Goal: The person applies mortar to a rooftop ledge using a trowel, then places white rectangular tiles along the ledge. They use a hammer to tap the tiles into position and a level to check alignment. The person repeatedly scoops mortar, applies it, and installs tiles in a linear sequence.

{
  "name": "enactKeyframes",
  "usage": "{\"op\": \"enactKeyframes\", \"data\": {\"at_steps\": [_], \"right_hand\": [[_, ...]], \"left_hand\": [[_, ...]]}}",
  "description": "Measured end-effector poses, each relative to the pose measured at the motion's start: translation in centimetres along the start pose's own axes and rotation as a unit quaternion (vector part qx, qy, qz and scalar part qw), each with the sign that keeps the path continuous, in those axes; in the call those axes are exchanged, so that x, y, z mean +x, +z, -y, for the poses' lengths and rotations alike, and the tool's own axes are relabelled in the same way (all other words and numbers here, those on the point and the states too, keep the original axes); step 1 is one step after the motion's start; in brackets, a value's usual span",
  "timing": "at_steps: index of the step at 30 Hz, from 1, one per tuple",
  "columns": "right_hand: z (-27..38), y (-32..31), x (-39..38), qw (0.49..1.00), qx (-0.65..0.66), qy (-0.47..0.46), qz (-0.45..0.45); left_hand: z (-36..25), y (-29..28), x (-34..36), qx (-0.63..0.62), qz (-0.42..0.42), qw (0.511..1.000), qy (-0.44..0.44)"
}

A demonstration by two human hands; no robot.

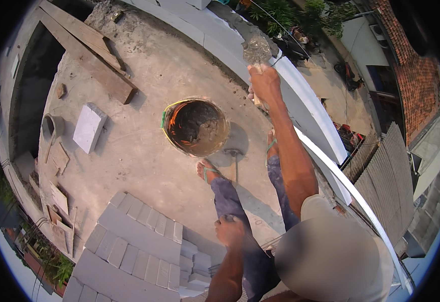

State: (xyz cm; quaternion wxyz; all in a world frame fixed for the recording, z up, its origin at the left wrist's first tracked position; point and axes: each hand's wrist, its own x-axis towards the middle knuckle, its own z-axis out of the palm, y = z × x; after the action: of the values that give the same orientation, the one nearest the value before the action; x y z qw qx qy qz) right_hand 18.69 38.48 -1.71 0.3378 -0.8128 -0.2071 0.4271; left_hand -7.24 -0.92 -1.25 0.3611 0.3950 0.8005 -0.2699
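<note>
Two hands work on a rough concrete floor (144,166) beside a low wall of white blocks (305,108) that curves along the far and right side. The right hand (265,83), stretched far, grips a trowel (256,49) by its handle; the blade, coated in wet grey mortar, is over the wall's top, next to a band of mortar (237,22) laid there. The left hand (230,230) hangs by the left trouser leg (232,199), fingers curled; whether it holds anything cannot be told.

A round bucket (174,122) partly filled with mortar stands in the middle of the floor, just beyond the left foot, with a hammer-like tool (234,152) lying to its right. Near left, pale blocks (149,226) are stacked.

The step in hand appears to be spreading mortar along the wall top. The next move likely calls for a flat, steady blade to even out the bed.
</note>
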Motion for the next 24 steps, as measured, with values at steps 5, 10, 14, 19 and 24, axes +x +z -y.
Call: {"op": "enactKeyframes", "data": {"at_steps": [5, 10, 14, 19, 24], "right_hand": [[-9.4, -3.2, -2.7, 0.984, 0.175, 0.018, -0.028], [-14.2, -1.7, -7.9, 0.983, 0.178, 0.042, 0.018], [-18.7, 1.1, -10.6, 0.993, -0.055, -0.047, 0.098], [-21.9, 9.2, -6.1, 0.829, -0.469, -0.234, 0.195], [-24.1, 16.6, -1.8, 0.669, -0.602, -0.376, 0.221]], "left_hand": [[0.3, 0.1, 0.2, 0.001, 0.001, 1.0, 0.011], [0.3, 0.2, 0.4, -0.01, 0.003, 1.0, 0.001], [-0.1, -0.8, 1.1, 0.018, 0.027, 0.999, -0.014], [0.9, -0.6, 1.1, 0.004, 0.043, 0.999, -0.031], [1.7, -0.1, 1.2, -0.021, 0.056, 0.997, -0.038]]}}
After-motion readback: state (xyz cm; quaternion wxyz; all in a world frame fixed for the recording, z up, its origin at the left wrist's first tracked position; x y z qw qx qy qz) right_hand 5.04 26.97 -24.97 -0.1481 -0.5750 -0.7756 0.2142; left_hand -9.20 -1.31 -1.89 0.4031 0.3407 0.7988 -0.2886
